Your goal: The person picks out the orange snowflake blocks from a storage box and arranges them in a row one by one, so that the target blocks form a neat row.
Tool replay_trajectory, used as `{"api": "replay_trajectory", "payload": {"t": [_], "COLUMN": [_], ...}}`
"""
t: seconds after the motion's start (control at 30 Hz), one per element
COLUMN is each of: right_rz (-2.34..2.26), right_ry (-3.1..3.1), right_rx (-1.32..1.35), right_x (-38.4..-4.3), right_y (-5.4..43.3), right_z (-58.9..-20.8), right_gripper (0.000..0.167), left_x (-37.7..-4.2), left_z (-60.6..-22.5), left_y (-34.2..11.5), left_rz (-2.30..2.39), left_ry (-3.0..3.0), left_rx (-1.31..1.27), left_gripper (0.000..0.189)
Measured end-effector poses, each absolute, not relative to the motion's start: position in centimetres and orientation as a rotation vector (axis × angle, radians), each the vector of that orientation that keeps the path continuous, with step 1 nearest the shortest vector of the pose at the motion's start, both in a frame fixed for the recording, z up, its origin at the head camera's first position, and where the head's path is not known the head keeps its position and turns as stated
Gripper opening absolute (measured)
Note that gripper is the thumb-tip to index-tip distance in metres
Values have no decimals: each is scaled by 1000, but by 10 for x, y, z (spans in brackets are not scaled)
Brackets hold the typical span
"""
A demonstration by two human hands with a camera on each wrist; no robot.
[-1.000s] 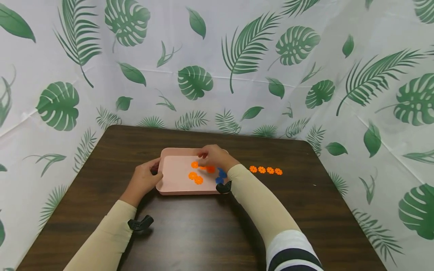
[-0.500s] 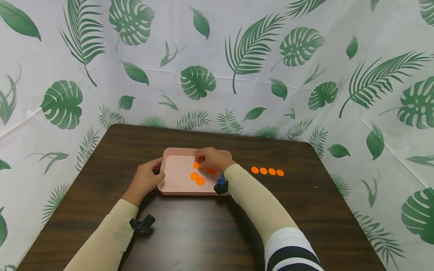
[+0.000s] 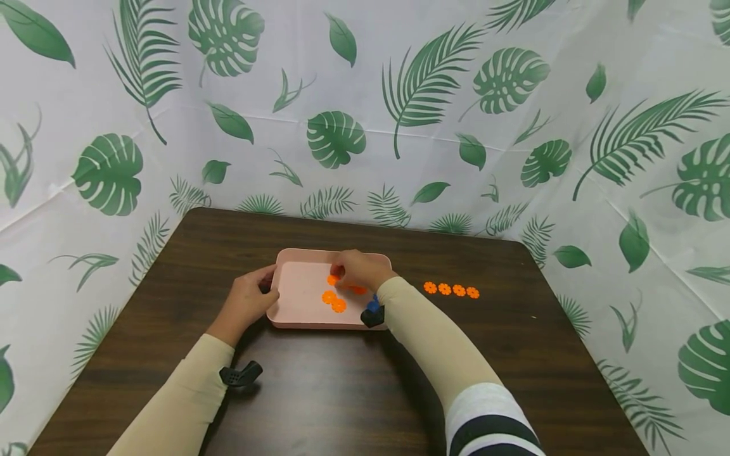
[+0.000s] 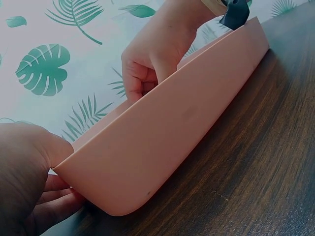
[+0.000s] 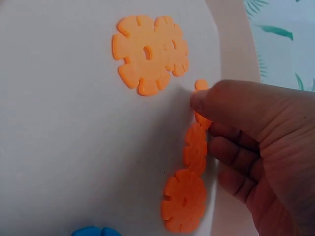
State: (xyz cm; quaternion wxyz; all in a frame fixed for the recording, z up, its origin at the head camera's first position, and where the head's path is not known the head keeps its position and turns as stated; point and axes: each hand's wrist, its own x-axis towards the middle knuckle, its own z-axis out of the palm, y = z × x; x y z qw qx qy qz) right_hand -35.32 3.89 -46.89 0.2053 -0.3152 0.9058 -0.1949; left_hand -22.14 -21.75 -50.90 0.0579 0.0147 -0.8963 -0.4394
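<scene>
My left hand [image 3: 244,305] grips the left rim of a shallow pink tray [image 3: 296,282], thumb over the edge and fingers outside. In the left wrist view the tray's side wall [image 4: 182,128] rises close by. My right hand [image 3: 360,269] reaches into the tray from the right. The right wrist view shows its thumb and fingers pinching a notched orange disc [image 5: 202,119]. That disc lines up with another orange disc [image 5: 195,150] and a larger-looking one [image 5: 183,201]. Two overlapping orange discs [image 5: 142,54] lie apart on the tray floor.
Four-petal-like blue discs [image 3: 373,304] sit at the tray's right end, partly hidden by the right wrist's black camera [image 3: 372,316]. A row of several orange discs [image 3: 452,289] lies on the dark wooden table [image 3: 319,392] to the right. A leaf-print cloth [image 3: 342,57] hangs behind.
My right hand has lowered slightly and shifted a little left in the tray, onto the orange discs. The left hand keeps its grip on the rim. The head view has shifted slightly.
</scene>
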Motion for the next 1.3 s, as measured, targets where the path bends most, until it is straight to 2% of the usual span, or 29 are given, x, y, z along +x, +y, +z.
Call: {"api": "replay_trajectory", "payload": {"t": [0.67, 0.83, 1.1, 1.3], "right_rz": [-497, -566, -680, -731], "right_ry": [2670, 2691, 2745, 2767], "right_rx": [-889, -847, -742, -612], "right_x": [-353, -358, -369, -373], "right_y": [61, 81, 122, 164], "right_z": [-453, -443, -429, -422], "right_gripper": [26, 32, 29, 33], "left_x": [-222, -222, -222, -221], "left_z": [-509, -510, -508, -508], "left_y": [-217, -218, -219, -218], "left_rz": [-1318, -1314, -1307, -1320], "left_ry": [-2702, -2685, -2680, -2696], "left_rx": [14, -5, -12, -5], "left_gripper": [60, 59, 58, 59]}}
